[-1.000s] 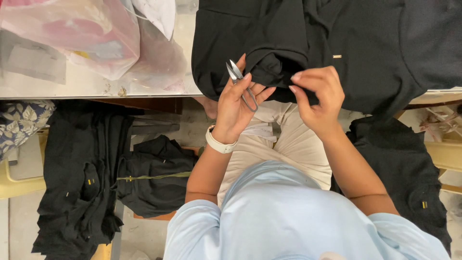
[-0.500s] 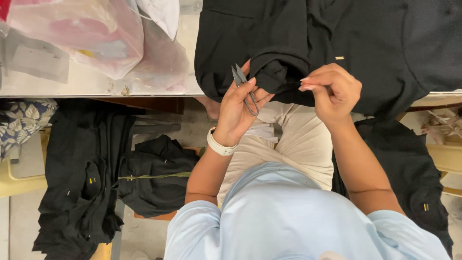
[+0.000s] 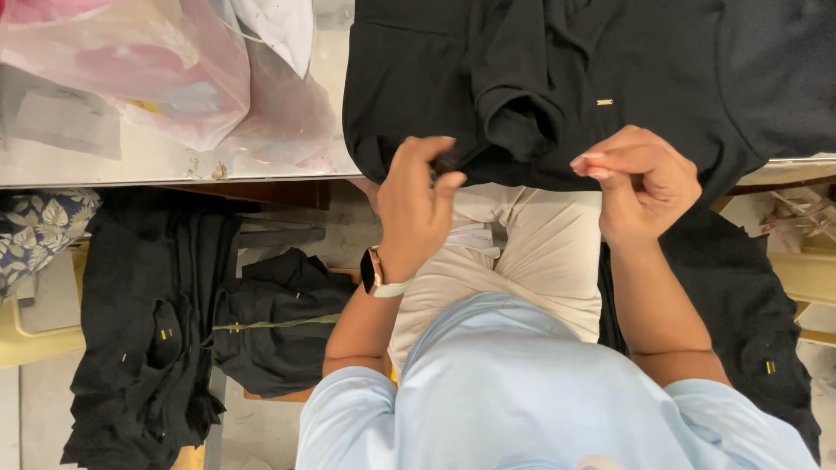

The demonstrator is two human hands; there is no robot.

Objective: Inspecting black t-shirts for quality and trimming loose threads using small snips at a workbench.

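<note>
The black garment (image 3: 610, 78) is lying spread across the desk (image 3: 131, 161), its near edge hanging just over the rim toward the person's lap. The left hand (image 3: 416, 209) is pinching that edge where a bunched fold (image 3: 518, 122) sits just beside it; the thumb and fingers are closing together on the cloth, though whether anything else is tucked inside that grip cannot be told from this angle. The right hand (image 3: 640, 187) is hovering just in front of the garment's edge, fingers drawn together at the tips, and whether they are holding something fine such as a thread cannot be told.

Judging from this, the work on this piece appears to be partway through: one spot on the edge is being handled, and the garment is not yet set aside. A heap of black garments (image 3: 165, 339) is lying on the floor to the left, and another dark piece (image 3: 766, 331) is hanging at the right. Clear plastic bags (image 3: 157, 70) are resting on the desk's far left.
</note>
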